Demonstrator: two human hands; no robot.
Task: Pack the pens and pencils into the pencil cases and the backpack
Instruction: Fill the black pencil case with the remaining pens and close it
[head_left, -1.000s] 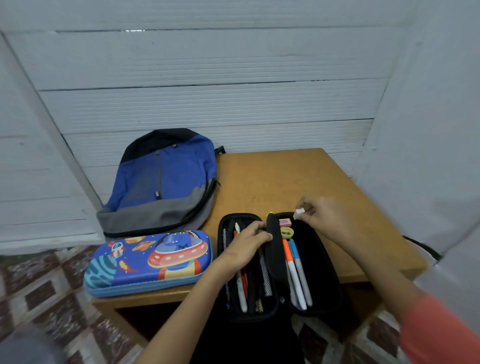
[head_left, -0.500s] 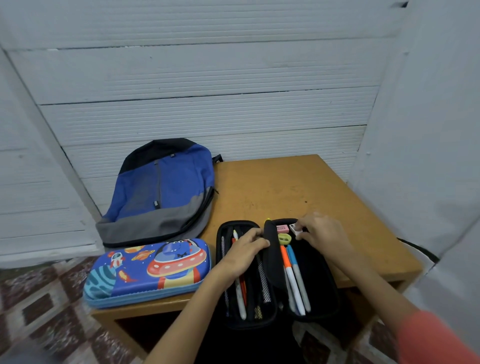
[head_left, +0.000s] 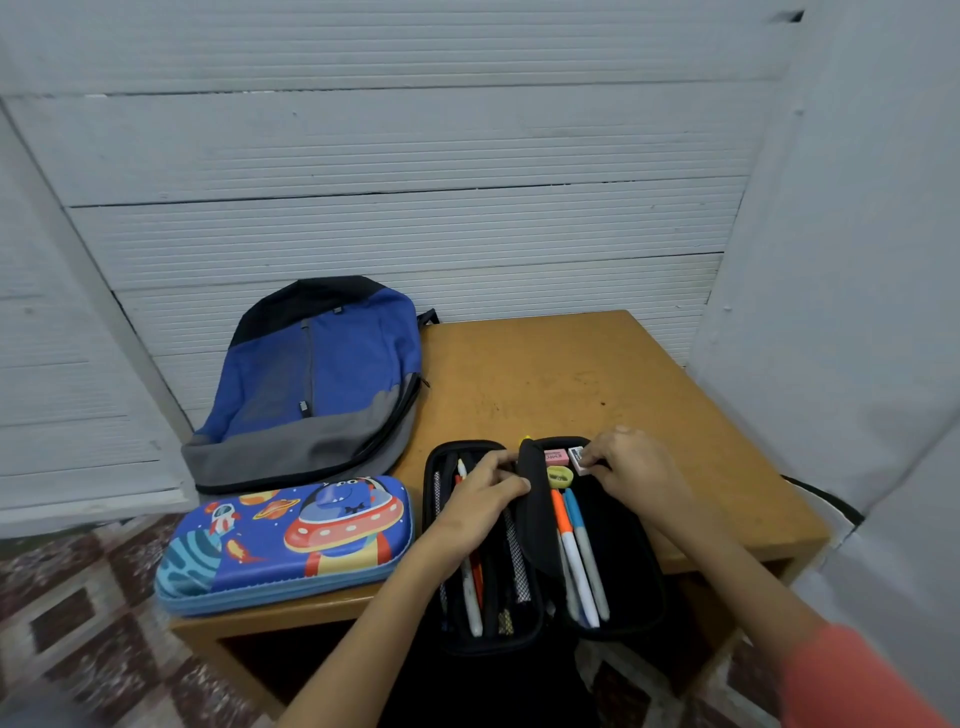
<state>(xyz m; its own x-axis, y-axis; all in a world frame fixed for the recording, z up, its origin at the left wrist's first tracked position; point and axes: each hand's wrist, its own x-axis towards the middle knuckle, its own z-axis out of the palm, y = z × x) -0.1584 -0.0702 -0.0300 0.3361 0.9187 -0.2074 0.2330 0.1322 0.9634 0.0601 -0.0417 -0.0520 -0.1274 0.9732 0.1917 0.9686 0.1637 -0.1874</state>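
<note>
A black pencil case (head_left: 631, 582) lies open at the table's front edge, with pens and pencils in both halves. My left hand (head_left: 480, 499) grips its middle divider flap (head_left: 535, 519). My right hand (head_left: 631, 467) pinches a small white eraser (head_left: 577, 460) at the top of the right half, beside a pink eraser (head_left: 556, 456) and a yellow sharpener (head_left: 559, 476). An orange marker (head_left: 569, 540) and a blue marker (head_left: 584, 540) lie below them. A closed blue space-print pencil case (head_left: 285, 545) sits to the left. The blue and grey backpack (head_left: 317, 384) lies behind it, zipped.
The wooden table (head_left: 597, 374) stands in a corner of white panelled walls, with bare surface behind the black case. A patterned tile floor shows at the left and below. The black case overhangs the table's front edge.
My right hand has come down from above the case with the white eraser and now holds it inside the top of the right half. The left hand has stayed on the flap.
</note>
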